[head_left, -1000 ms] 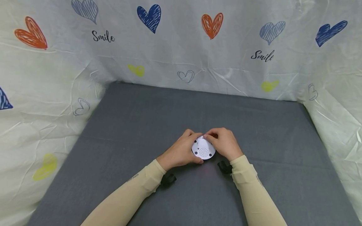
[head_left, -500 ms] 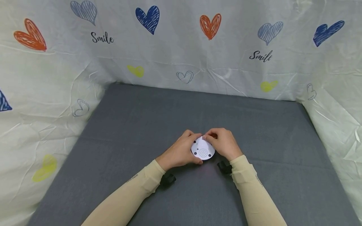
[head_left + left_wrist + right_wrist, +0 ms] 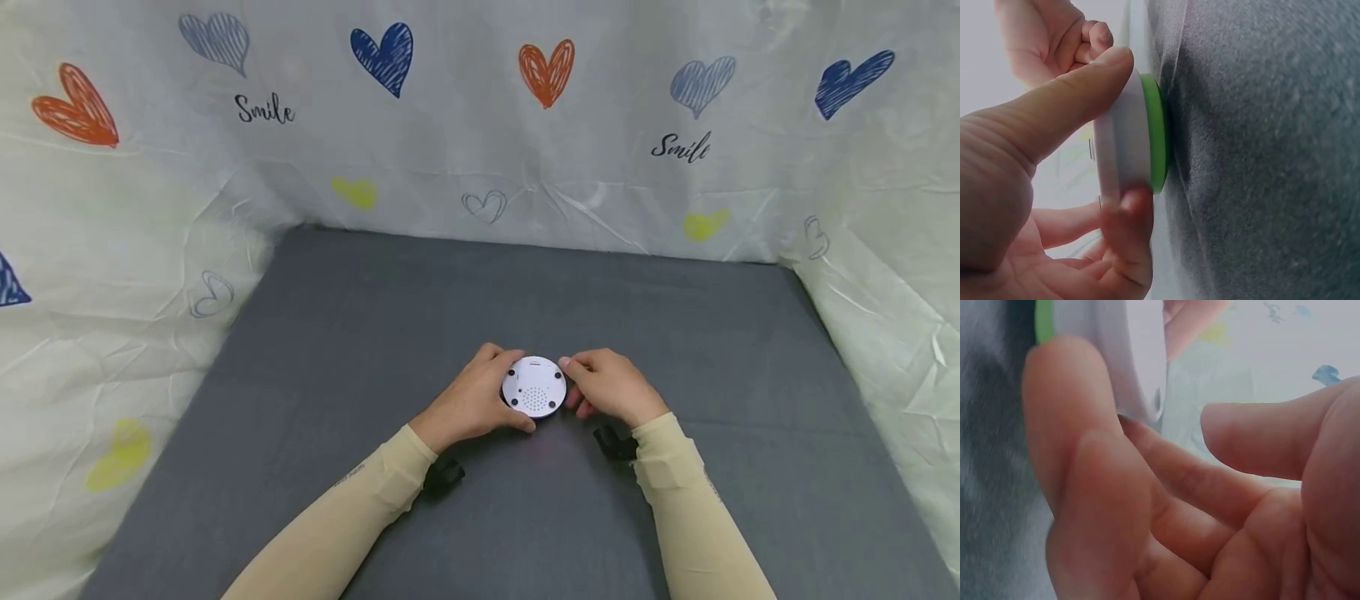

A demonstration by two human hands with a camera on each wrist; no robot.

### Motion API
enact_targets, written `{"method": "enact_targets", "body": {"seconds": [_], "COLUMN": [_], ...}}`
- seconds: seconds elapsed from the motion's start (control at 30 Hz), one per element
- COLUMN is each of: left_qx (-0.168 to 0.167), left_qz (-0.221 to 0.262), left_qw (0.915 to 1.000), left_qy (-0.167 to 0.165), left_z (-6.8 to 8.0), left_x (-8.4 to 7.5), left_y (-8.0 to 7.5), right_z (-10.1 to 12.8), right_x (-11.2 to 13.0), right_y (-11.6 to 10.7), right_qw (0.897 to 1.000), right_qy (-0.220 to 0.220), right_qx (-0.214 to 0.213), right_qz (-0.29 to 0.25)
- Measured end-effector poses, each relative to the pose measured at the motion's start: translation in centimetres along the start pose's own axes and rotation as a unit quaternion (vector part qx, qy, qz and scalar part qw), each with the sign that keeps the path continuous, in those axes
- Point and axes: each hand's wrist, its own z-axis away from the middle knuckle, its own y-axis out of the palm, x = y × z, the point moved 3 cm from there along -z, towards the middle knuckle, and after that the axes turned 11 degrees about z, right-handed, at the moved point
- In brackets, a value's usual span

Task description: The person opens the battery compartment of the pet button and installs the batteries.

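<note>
A round white device [image 3: 535, 387] lies just right of the middle of the table in the head view. Its upward face has a patch of small holes, dark round feet and a small slot near the far rim. In the left wrist view a green layer [image 3: 1155, 134] shows on its underside, toward the cloth. My left hand [image 3: 480, 396] grips the device by its rim, thumb on the near side and fingers on the far side. My right hand [image 3: 611, 385] is at the right rim, its fingertips close against the edge and the thumb apart from it in the right wrist view.
A dark grey cloth [image 3: 390, 317] covers the table. White sheeting [image 3: 450, 150] printed with hearts and words rises at the back and both sides. Black wrist-worn units [image 3: 445, 477] sit under the cuffs of the beige sleeves.
My right hand has drawn back to the right from the far top of the device, uncovering its face and slot. The left hand keeps its grip; the view has shifted slightly.
</note>
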Motion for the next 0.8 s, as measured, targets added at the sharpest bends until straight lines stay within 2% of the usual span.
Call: {"method": "enact_targets", "body": {"seconds": [0.3,0.57,0.8], "left_qx": [-0.001,-0.017,-0.043], "left_qz": [0.007,0.002,0.059], "left_qw": [1.0,0.9999,0.9971], "left_qy": [0.002,0.004,-0.019], "left_z": [0.0,0.0,-0.1], "left_x": [0.2,-0.2,-0.6], "left_y": [0.0,-0.7,-1.2], "right_z": [0.1,0.3,0.4], "right_x": [0.5,0.5,0.6], "right_y": [0.7,0.1,-0.6], "right_qw": [1.0,1.0,0.998], "right_qy": [-0.003,-0.018,0.001], "right_qx": [-0.003,-0.024,-0.035], "right_qz": [0.0,-0.01,-0.044]}}
